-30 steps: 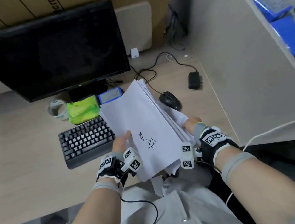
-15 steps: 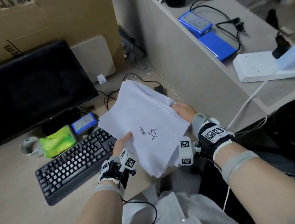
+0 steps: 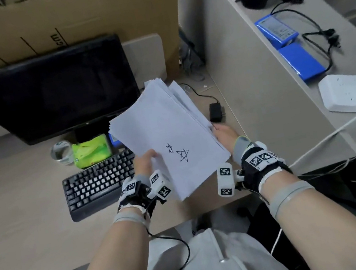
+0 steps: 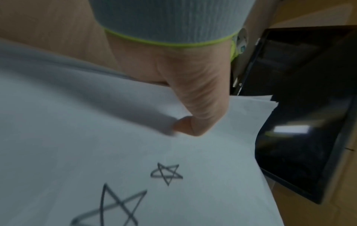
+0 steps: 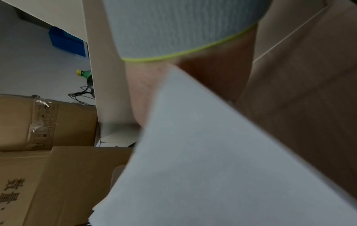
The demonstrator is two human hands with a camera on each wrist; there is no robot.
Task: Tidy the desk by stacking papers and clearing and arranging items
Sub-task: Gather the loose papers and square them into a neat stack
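A stack of white papers [image 3: 167, 134] with two hand-drawn stars on the top sheet is held above the desk, over the keyboard's right end. My left hand [image 3: 146, 164] grips its left edge, thumb [image 4: 199, 116] pressed on the top sheet [image 4: 115, 152]. On the stack's right edge my right hand [image 3: 225, 134] holds the sheets, its fingers hidden beneath. In the right wrist view the papers [image 5: 203, 168] fill the frame below the palm. The far sheets fan out unevenly.
A black keyboard [image 3: 95, 185], a green tissue pack [image 3: 92, 151], a tape roll [image 3: 61, 153] and a small blue box sit before the monitor [image 3: 50, 93]. A black power adapter [image 3: 215, 111] lies by the partition [image 3: 259, 87]. Blue battery packs [image 3: 302, 60] and a power strip [image 3: 352, 92] lie beyond it.
The stack has stayed in both hands and shifted slightly right toward the partition. The head view swung right, so the mouse is now hidden behind the papers.
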